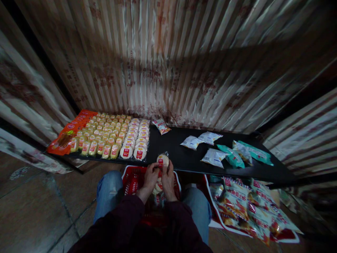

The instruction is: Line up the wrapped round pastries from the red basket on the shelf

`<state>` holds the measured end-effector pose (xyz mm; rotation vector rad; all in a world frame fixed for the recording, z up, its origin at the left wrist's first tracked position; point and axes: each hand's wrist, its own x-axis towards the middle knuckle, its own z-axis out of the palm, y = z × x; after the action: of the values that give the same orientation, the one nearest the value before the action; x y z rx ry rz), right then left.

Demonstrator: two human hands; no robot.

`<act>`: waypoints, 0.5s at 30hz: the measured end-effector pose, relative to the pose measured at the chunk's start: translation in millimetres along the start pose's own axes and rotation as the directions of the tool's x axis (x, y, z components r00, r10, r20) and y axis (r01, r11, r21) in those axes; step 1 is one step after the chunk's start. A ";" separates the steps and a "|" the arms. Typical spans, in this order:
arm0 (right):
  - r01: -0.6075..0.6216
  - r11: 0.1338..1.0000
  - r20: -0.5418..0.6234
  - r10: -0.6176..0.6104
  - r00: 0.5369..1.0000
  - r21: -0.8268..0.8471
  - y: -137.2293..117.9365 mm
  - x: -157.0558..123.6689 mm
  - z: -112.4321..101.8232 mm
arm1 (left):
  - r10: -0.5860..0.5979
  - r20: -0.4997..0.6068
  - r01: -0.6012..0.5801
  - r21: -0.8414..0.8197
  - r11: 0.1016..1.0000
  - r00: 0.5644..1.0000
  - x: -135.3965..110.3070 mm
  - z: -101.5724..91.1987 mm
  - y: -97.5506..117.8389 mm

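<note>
While both hands grip a round pack (162, 161), filled baskets sit below the shelf

Where the knees in blue jeans (108, 193) part, a red basket (131, 184) with lattice sides and a pale rim stands between them. Inside it, partly hidden by the forearms, lie more round packs (158, 187) and some wrapped pieces with red and white print. Over this basket, the left hand (151, 178) and right hand (168, 180) come close together, fingers drawn in narrowly on the round pack: the left at its lower left, the right along its right edge. Pale and disc-shaped, the pack has a clear, crinkled wrapper and a small red label with white lettering. It is held at the shelf's front edge; whether it touches the edge, I cannot tell.

To the right, a second basket (291, 239), also red with a pale rim, is heaped with plump, glossy bags (235, 196) printed in red and white.

Beyond, the black shelf (173, 142) carries two overlapping columns of round packs, with rows of small yellow packs (97, 137) and a flat orange packet (67, 133) further left. A red-and-white bag (161, 126) lies near the back; white bags (213, 157) and turquoise packets (231, 156) lie loosely on the right half. Behind hangs a pleated, striped sheet (158, 70) with red print.
</note>
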<state>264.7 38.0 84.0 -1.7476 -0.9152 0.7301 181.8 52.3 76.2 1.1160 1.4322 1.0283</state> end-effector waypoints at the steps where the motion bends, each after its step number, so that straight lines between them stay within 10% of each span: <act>1: -0.001 1.000 -0.013 0.001 1.000 -0.008 1.7 2.1 0.4 | -0.003 -0.008 0.003 0.014 1.000 1.000 0.3 0.6 0.3; 15: 0.321 0.929 -0.056 -0.336 0.940 -0.184 34.4 46.2 8.3 | 0.054 -0.076 -0.044 0.126 0.991 0.996 15.4 8.8 3.6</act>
<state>291.1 73.4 46.1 -1.7003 -1.2047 0.3609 189.9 68.4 75.4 1.2165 1.5569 1.0396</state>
